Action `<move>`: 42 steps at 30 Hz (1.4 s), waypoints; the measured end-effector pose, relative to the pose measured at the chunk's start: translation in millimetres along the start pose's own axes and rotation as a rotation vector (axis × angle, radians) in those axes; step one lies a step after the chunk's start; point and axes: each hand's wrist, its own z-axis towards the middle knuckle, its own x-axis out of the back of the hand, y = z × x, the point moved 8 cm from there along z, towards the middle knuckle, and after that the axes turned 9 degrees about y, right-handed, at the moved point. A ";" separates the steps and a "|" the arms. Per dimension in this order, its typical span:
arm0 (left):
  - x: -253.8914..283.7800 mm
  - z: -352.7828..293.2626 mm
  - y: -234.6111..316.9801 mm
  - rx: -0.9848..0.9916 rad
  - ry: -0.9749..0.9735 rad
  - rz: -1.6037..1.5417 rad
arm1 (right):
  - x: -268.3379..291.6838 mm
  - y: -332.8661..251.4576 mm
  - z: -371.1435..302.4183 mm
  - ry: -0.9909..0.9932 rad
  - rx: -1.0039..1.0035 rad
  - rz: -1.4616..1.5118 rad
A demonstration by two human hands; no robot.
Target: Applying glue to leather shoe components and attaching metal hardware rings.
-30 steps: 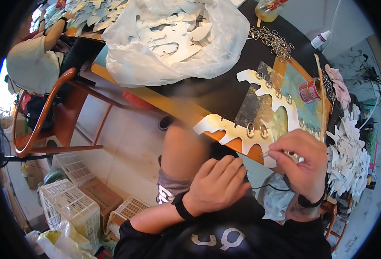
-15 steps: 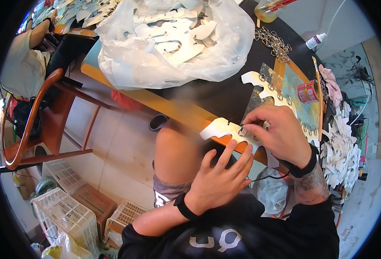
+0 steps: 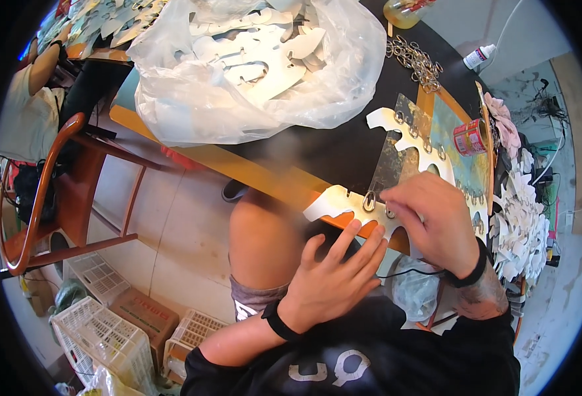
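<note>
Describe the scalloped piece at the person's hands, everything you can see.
The scalloped cut-out piece is cream-white, thin and flat, possibly plastic or card, with curved bites below and small notches above. It lies along the near edge of the dark table. A metal ring sits at its upper side near the right hand, which hides part of it. The left hand overlaps its lower side; whether it presses cannot be told.

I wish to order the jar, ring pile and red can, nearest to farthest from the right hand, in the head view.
1. Red can, ahead, slightly right.
2. Ring pile, farther ahead.
3. Jar, at the picture's top edge.
</note>
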 end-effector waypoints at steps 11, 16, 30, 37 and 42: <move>-0.9 1.4 4.2 0.017 -0.022 -0.024 | -11.3 -23.0 -38.0 -0.130 0.237 -0.424; -1.5 0.1 1.8 0.014 -0.020 -0.014 | -16.9 -23.5 -36.9 -0.133 0.235 -0.453; 4.1 1.7 10.3 -0.026 -0.041 0.023 | 38.8 -38.8 -17.5 0.044 0.272 -0.237; 12.2 3.6 10.0 0.016 -0.057 0.042 | 114.3 27.1 100.2 0.189 0.016 -0.165; 3.4 -1.4 12.8 0.006 -0.050 0.040 | 64.5 143.2 137.5 -0.104 -0.190 -0.549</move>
